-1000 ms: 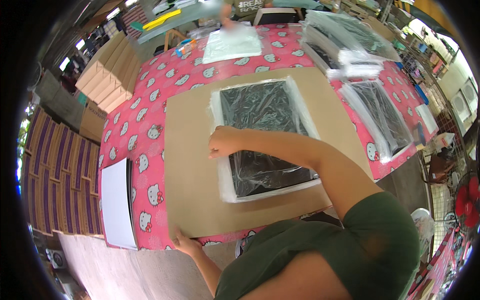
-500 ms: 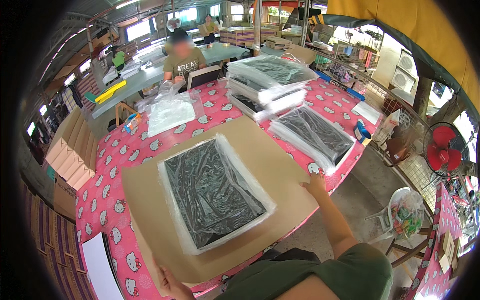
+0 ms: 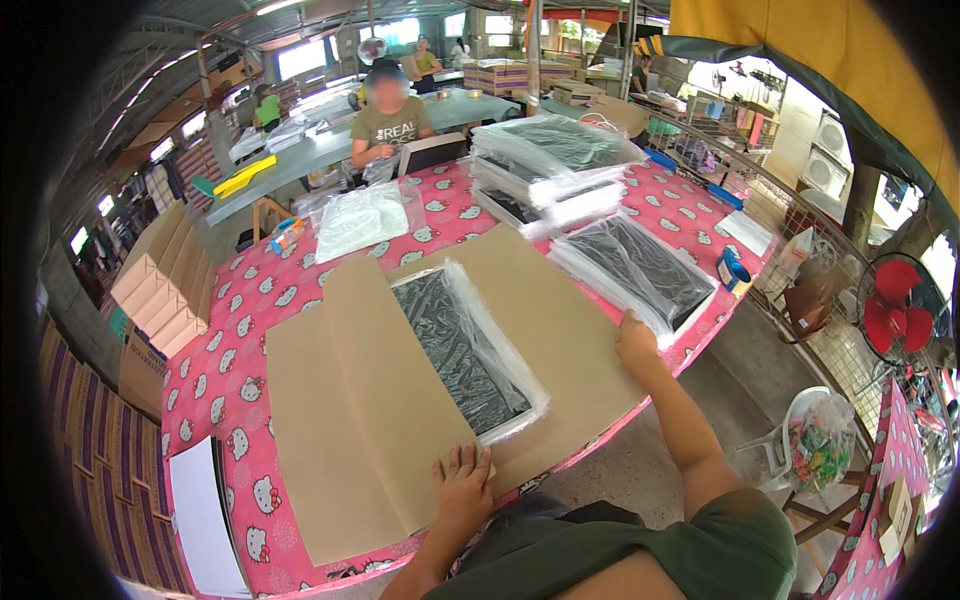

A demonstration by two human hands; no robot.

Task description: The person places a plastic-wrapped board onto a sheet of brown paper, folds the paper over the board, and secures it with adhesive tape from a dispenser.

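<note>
The panel [image 3: 468, 350] lies on the paper sheet [image 3: 565, 325], before the stack [image 3: 550, 165].

Resting L hand [image 3: 463, 488] on brown sheet [image 3: 385, 390] folded partly over wrapped blk panel [image 3: 462, 350], nr counter [image 3: 235, 400] near edge; R hand [image 3: 637, 347] nr R edge.

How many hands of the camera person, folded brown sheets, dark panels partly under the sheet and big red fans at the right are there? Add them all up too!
Camera wearer's hands: 2 (left hand, right hand)
Folded brown sheet: 1
Plastic-wrapped dark panel partly under the sheet: 1
Big red-bladed fan at the right: 1
Total: 5
</note>
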